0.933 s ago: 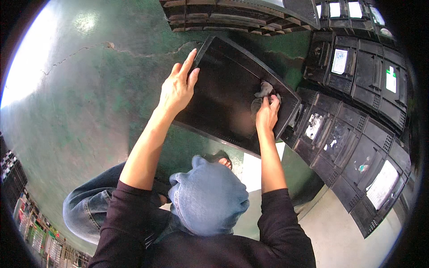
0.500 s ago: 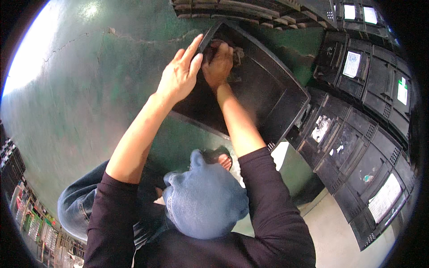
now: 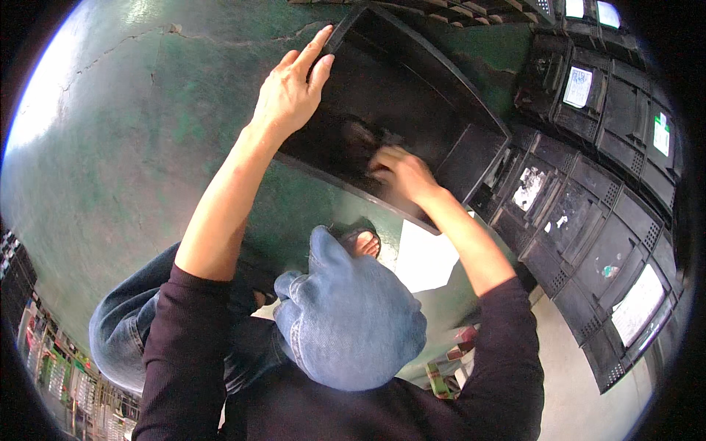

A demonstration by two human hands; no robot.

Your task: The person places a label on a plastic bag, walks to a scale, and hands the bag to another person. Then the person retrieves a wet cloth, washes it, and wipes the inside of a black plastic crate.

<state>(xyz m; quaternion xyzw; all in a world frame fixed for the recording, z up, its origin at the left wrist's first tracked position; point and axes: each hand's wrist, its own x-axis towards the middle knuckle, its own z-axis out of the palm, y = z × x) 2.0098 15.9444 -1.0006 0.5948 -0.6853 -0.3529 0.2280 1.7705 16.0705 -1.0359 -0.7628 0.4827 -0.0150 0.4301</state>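
Observation:
A black plastic crate (image 3: 471, 158) lies tilted in front of me, its open inside facing up toward me. At its left end, my left hand (image 3: 290, 92) rests on the rim with the fingers stretched out and the thumb apart. My right hand (image 3: 403, 173) is inside the crate, near its front wall, with curled fingers blurred by motion. A small dark, cloth-like thing (image 3: 390, 137) shows beside those fingers; what it is I cannot make out.
Stacked black crates (image 3: 581, 220) with labels stand at the right, and more crates (image 3: 471, 13) lie along the far edge. A white sheet (image 3: 426, 253) is on the green floor (image 3: 176, 147) near my foot (image 3: 364, 241). Cluttered shelving (image 3: 66, 367) is at lower left.
My right hand has swept from the crate's far left end toward me and to the right. The left hand stays at the rim. More of the white sheet shows.

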